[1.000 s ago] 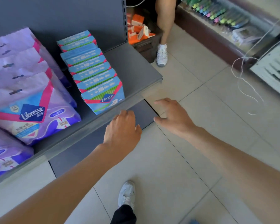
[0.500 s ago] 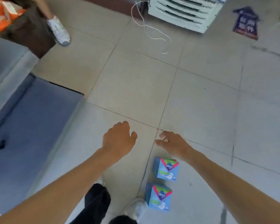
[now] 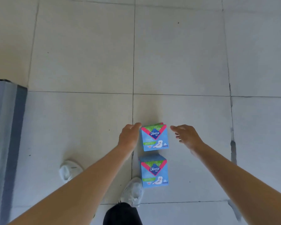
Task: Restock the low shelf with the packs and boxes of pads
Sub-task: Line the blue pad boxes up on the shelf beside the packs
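Two blue Libresse boxes of pads stand on the tiled floor, one behind the other. The far box (image 3: 154,137) lies between my hands. My left hand (image 3: 129,137) is against the box's left side, fingers relaxed and reaching past its top corner. My right hand (image 3: 186,136) hovers a little to the right of that box, fingers spread and not touching it. The near box (image 3: 154,172) stands untouched, close to my right shoe. The stocked part of the shelf is out of view.
The grey base of the shelf unit (image 3: 6,143) runs along the left edge. My white shoes (image 3: 133,191) stand just left of the near box, the other shoe (image 3: 69,170) farther left. Pale floor tiles (image 3: 177,54) stretch ahead and to the right.
My view has swung away from the shelf down to the floor. Both hands have come down to either side of the far box, the left one now against it.
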Demonstrator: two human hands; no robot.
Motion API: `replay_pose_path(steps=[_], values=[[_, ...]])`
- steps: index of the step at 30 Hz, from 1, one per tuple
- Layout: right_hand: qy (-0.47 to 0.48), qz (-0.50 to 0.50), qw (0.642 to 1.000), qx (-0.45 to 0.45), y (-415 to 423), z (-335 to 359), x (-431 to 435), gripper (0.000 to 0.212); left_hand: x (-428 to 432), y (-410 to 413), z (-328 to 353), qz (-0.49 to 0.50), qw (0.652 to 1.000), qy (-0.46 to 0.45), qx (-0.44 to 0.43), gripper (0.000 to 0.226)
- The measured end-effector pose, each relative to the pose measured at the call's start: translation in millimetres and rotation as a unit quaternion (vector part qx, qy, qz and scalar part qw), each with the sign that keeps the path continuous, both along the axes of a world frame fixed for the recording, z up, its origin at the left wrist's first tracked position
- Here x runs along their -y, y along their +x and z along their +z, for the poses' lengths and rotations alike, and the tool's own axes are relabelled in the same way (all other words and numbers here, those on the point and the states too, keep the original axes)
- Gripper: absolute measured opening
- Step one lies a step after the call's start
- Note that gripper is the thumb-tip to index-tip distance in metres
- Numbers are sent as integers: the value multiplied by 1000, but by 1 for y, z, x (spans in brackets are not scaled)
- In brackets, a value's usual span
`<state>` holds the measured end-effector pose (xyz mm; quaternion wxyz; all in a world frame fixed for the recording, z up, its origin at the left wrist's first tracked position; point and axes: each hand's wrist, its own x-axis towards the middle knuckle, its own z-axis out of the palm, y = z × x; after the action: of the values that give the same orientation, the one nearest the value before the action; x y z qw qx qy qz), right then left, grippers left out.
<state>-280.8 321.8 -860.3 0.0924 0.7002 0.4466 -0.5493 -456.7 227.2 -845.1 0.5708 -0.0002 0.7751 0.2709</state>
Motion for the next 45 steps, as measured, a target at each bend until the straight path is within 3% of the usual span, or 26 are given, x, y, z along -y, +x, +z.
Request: replay_pose_path(steps=[5, 8, 10, 15, 17, 23, 29, 32, 37, 45], values=[[8, 25, 999, 21, 15, -76, 17, 67, 6, 33, -79, -35, 999, -16, -26, 15], [8, 14, 1000, 1, 20, -112, 25, 72, 11, 48, -114, -36, 999, -25, 10, 53], [9, 16, 1000, -16, 19, -126, 29, 72, 15, 54, -130, -36, 999, -24, 17, 60], [-4, -9, 996, -86, 5, -132, 41, 33, 21, 62, -137, -11, 999, 7, 34, 45], [3, -35, 994, -102, -4, -121, 44, 32, 21, 58, -127, 1, 999, 24, 34, 56], [49, -22, 986, -160, -64, -35, 30, 27, 15, 2, -54, 49, 996, 74, 5, 69], [82, 27, 968, -237, -196, 97, 2, 31, 1, -119, 86, 164, 975, 139, -53, 56], [109, 65, 953, -277, -291, 174, -7, 54, 5, -198, 162, 244, 944, 202, -98, 44], [158, 176, 905, -354, -434, 275, -7, 62, 25, -314, 255, 314, 890, 272, -189, 50], [129, 302, 834, -443, -594, 308, 41, 61, 72, -429, 300, 451, 805, 224, -314, 46]])
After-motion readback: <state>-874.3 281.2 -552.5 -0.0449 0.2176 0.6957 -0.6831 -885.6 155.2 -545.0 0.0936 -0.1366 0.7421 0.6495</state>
